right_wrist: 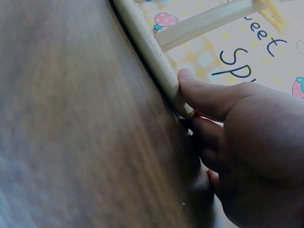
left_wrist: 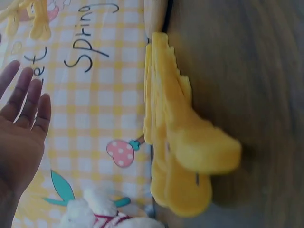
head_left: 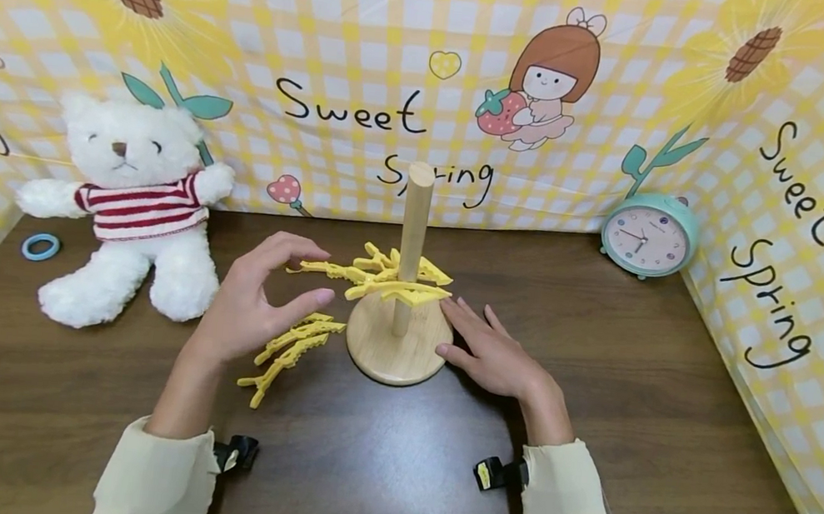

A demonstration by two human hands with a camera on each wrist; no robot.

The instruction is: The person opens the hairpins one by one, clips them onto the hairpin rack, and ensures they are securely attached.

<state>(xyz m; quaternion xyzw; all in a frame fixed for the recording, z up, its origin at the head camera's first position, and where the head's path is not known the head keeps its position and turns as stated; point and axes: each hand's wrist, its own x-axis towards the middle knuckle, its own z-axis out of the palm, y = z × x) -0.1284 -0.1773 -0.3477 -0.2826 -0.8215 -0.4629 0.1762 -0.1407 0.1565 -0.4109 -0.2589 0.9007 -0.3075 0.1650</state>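
A round wooden stand (head_left: 395, 364) with an upright post stands mid-table. Yellow jagged, branching pieces (head_left: 415, 294) surround the post partway up; one arm reaches left. My left hand (head_left: 245, 298) hovers beside that arm, thumb and index spread apart, with nothing between them. In the left wrist view its fingers (left_wrist: 20, 97) are extended. Below the left hand, more yellow pieces (head_left: 289, 349) lie on the table, long and rough with rounded ends (left_wrist: 190, 187). My right hand (head_left: 499, 362) holds the stand's base at its right edge, thumb (right_wrist: 204, 95) on the rim and fingers curled along its side.
A white teddy bear (head_left: 144, 153) in a striped shirt sits at the back left, with a blue ring (head_left: 40, 246) beside it. A mint alarm clock (head_left: 648, 236) stands at the back right. Checked cloth (head_left: 358, 50) walls enclose the brown table (head_left: 389, 472).
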